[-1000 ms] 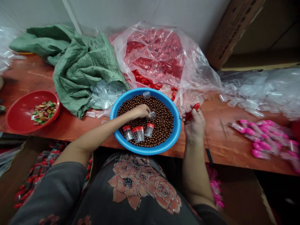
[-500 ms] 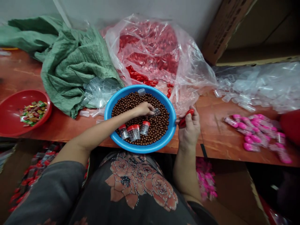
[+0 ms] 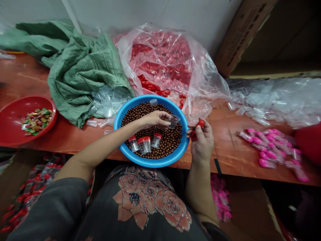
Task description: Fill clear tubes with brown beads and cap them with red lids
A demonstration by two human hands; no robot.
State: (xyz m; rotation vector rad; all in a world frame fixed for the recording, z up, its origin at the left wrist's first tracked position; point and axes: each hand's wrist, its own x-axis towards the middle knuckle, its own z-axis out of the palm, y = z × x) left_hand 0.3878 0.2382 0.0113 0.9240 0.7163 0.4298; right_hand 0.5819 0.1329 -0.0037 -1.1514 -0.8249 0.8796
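Observation:
A blue basin [image 3: 152, 164] holds many small brown balls [image 3: 165, 152]. Over its middle, my left hand [image 3: 159, 119] has its fingers closed on a clear plastic cup [image 3: 174, 122], tilted. Several red-capped containers [image 3: 144, 146] lie on the balls nearer to me, and an open clear cup [image 3: 153, 102] sits at the basin's far side. Just right of the rim, my right hand [image 3: 202, 137] is closed around red caps [image 3: 200, 125]; how many is unclear.
Behind the basin stands a plastic bag [image 3: 163, 57] of red pieces. A green sack [image 3: 82, 70], loose clear cups [image 3: 107, 100] and a red bowl [image 3: 47, 129] of wrapped sweets lie left. Pink-capped containers [image 3: 273, 144] and a bag of clear cups [image 3: 278, 97] lie right.
My left hand has lifted the clear cup off the balls and moved it slightly right, toward my right hand. The red caps in my right hand have shifted among its fingers.

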